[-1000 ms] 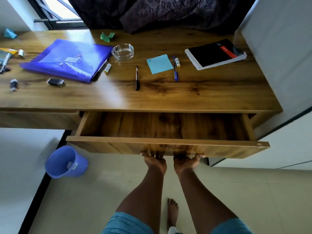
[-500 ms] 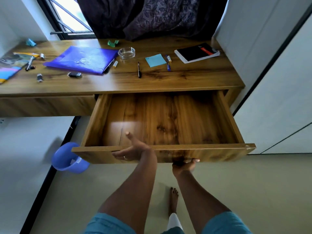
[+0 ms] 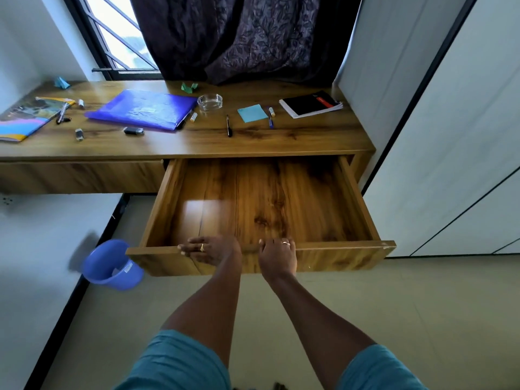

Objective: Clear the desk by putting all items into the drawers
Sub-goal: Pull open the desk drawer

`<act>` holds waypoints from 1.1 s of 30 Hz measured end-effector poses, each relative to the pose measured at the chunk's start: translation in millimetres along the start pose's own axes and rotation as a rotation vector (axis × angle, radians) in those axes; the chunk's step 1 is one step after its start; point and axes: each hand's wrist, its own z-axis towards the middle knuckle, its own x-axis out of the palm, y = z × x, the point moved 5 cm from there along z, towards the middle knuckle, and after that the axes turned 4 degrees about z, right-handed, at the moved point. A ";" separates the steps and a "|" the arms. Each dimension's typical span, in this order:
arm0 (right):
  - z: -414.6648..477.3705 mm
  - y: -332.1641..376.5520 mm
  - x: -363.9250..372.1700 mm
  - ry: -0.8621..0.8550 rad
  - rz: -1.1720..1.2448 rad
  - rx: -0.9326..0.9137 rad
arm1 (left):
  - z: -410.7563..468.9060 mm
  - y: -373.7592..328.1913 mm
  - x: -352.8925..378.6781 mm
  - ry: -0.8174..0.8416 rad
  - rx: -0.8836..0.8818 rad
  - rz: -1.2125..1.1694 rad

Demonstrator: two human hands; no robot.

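Note:
The right-hand wooden drawer (image 3: 332,256) stands pulled far out, with nothing inside. My left hand (image 3: 211,250) and my right hand (image 3: 278,251) both rest over the top of its front panel, fingers curled on the edge. On the desk (image 3: 309,139) lie a blue folder (image 3: 143,112), a glass ashtray (image 3: 210,102), a black pen (image 3: 229,125), a blue sticky pad (image 3: 252,113), a blue pen (image 3: 270,121), a black notebook (image 3: 311,104), a colourful magazine (image 3: 26,119) and several small items.
A second drawer (image 3: 81,175) to the left is closed. A blue bucket (image 3: 112,266) sits on the floor below the open drawer's left corner. White wardrobe panels (image 3: 450,136) stand at the right. A dark curtain (image 3: 239,38) hangs behind the desk.
The drawer slid out much farther. My hands went from under its front panel to its top edge, the left first, then the right. The view pulled back and up.

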 end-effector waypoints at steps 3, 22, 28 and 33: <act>-4.4 5.8 -7.5 -0.010 -0.127 -0.113 | -1.4 11.2 -0.4 -0.016 0.021 0.060; -14.1 21.4 -6.8 0.368 -0.277 -0.226 | -35.1 41.7 -27.1 0.010 0.678 1.039; -1.8 28.2 4.2 0.532 -0.385 -0.206 | -26.1 28.1 -35.8 0.117 0.716 1.034; 14.9 54.4 18.0 0.658 -0.384 -0.128 | -5.9 16.8 -48.8 0.168 0.688 0.951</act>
